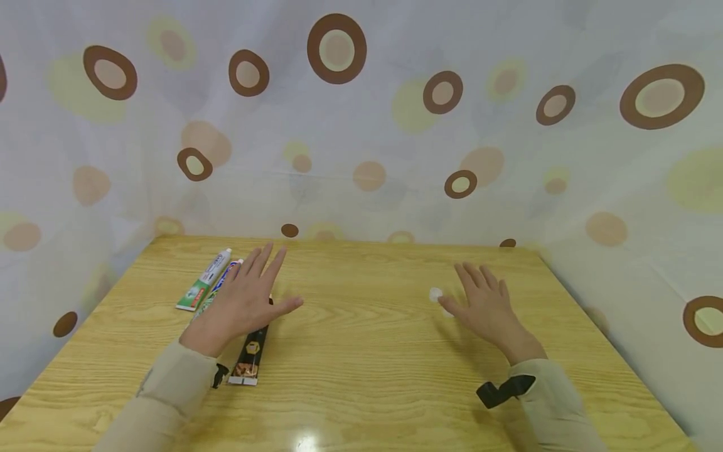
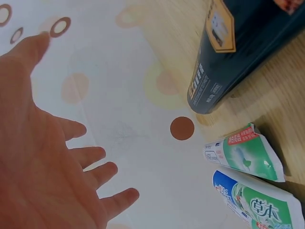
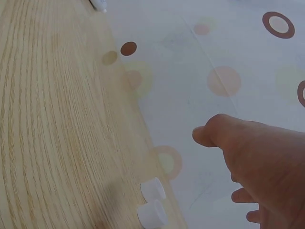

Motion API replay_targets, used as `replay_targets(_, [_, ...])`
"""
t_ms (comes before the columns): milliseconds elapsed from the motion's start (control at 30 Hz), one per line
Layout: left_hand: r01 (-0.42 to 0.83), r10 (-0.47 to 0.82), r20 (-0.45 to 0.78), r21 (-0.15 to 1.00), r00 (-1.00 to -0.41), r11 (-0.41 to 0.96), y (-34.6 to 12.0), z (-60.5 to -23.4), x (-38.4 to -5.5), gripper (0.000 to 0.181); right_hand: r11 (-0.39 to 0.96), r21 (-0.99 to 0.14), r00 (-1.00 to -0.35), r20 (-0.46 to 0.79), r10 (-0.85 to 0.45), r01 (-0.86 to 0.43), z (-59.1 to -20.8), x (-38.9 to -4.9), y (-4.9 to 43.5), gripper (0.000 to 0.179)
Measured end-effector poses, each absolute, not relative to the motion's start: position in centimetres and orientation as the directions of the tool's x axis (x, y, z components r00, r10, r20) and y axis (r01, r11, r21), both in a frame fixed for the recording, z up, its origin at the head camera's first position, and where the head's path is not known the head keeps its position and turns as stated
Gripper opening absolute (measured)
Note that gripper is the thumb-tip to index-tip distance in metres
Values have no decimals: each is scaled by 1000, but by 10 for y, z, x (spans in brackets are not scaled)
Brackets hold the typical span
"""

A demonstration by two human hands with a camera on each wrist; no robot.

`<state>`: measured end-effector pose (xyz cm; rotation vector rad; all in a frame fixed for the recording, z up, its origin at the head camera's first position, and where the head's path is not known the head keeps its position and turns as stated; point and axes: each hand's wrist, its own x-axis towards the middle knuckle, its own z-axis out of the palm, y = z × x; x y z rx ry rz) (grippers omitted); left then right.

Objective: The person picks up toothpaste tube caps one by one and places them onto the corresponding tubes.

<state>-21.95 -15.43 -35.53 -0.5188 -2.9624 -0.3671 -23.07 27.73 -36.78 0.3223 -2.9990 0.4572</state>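
Note:
My left hand [image 1: 240, 307] hovers over the left side of the wooden table, fingers spread and nothing in its grasp. Below it lies a black toothpaste tube [image 1: 252, 355], its upper part hidden by the hand. A green and white toothpaste tube [image 1: 203, 280] lies farther left, with a blue, green and white toothpaste tube [image 2: 259, 202] beside it, partly covered by the hand in the head view. On the right, my right hand [image 1: 486, 311] is held above the table, fingers extended, holding nothing. Near its thumb are two small white caps [image 3: 153, 214], close together on the wood.
The wooden table [image 1: 350, 358] is bordered at the back and sides by a pale curtain [image 1: 361, 125] with brown and yellow circles. Dark straps show at both wrists, including a black band [image 1: 505, 390] on the right.

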Motion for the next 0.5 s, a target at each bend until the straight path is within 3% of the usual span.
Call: replay_targets(500, [323,302,145,158,-942,933,-159,-364,-204,95,927,-244,-954,170,-248,-284,-386,-232,285,69])
